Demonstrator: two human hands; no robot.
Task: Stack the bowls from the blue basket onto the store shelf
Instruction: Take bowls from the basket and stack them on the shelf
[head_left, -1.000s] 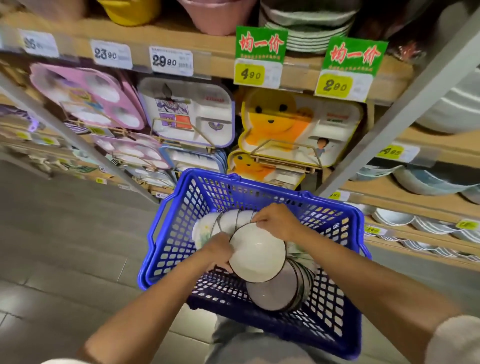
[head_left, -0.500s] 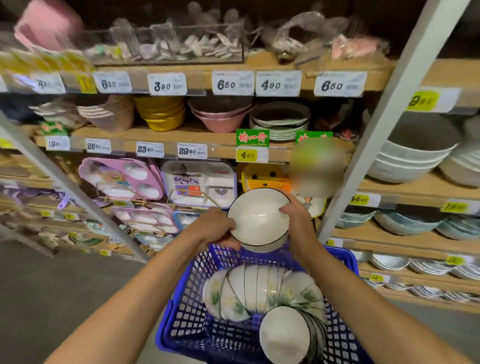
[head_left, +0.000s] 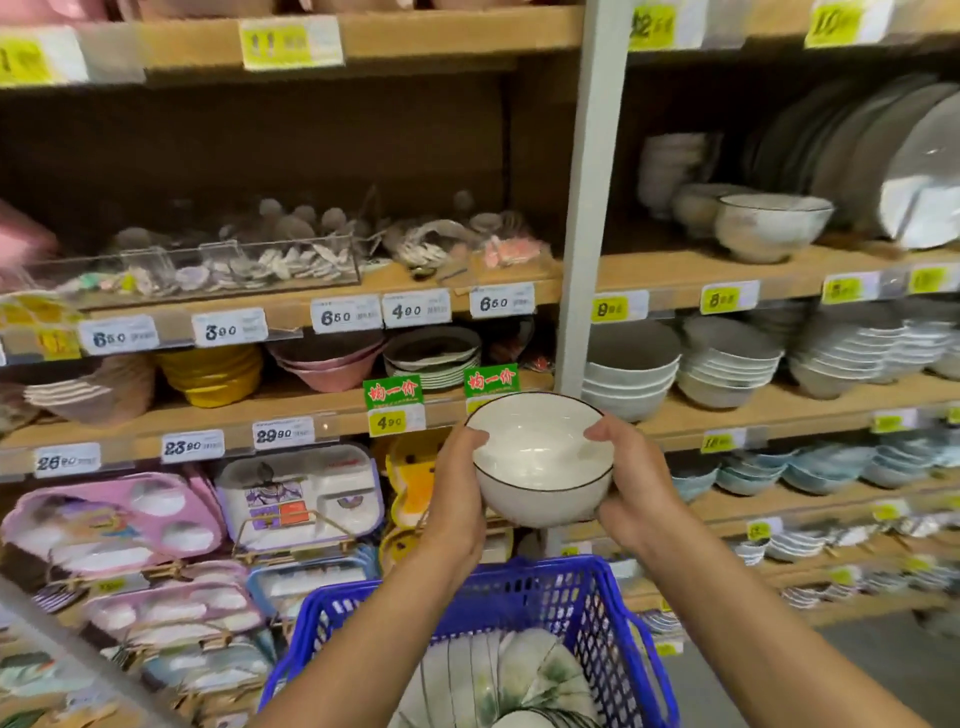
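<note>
Here, both hands, left (head_left: 457, 483) and right (head_left: 631, 486), grip a white bowl (head_left: 540, 457) at centre frame, fingers curled round its sides. More bowls (head_left: 498, 680) lie in the blue basket (head_left: 582, 597) at the bottom.

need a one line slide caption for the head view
Left hand and right hand hold a dark-rimmed white bowl above the blue basket before store shelves.

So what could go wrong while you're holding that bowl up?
The left hand and right hand hold the bowl above the basket. A slip could drop it onto the stacked bowls inside and chip them. The grey post stands behind it, so a careless lift might knock the rim.
</note>
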